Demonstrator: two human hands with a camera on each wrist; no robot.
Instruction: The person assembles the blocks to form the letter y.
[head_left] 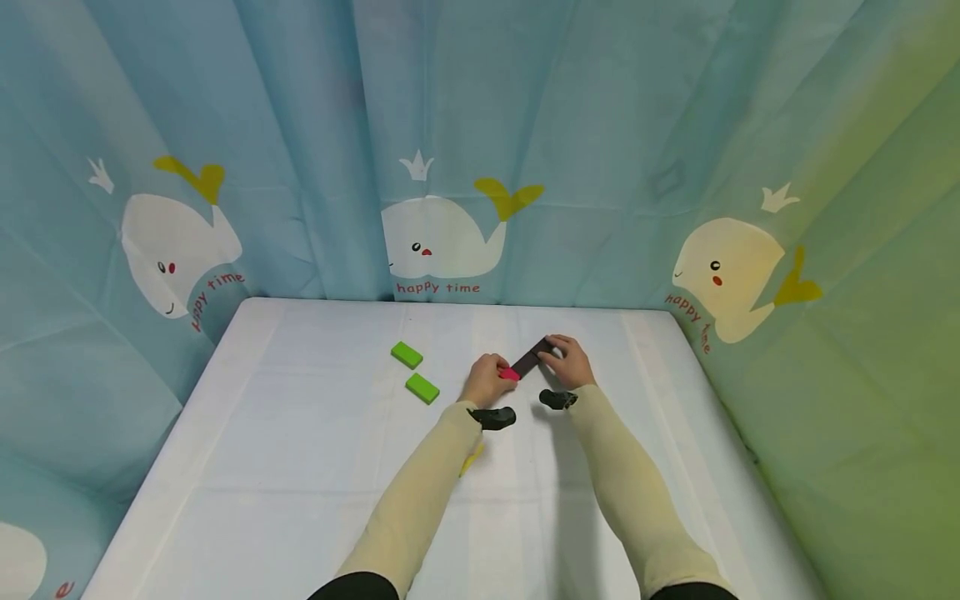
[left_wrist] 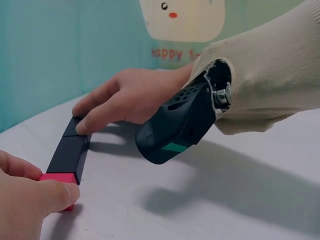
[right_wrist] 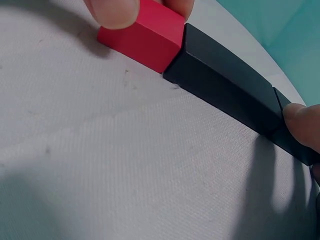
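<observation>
Three blocks lie end to end in a slanted row on the white table. At the near left end is a red block, pinched between thumb and fingers of my left hand. Its face meets a black block in the middle of the row. A second black block forms the far right end, with a thin seam between the two black ones. My right hand grips that end block by its sides, thumb on the near side. Fingers hide parts of the red block and of the end block.
Two green blocks lie apart to the left of my left hand. A yellow piece shows partly from behind my left forearm. A blue curtain with whale prints hangs along the table's back and sides.
</observation>
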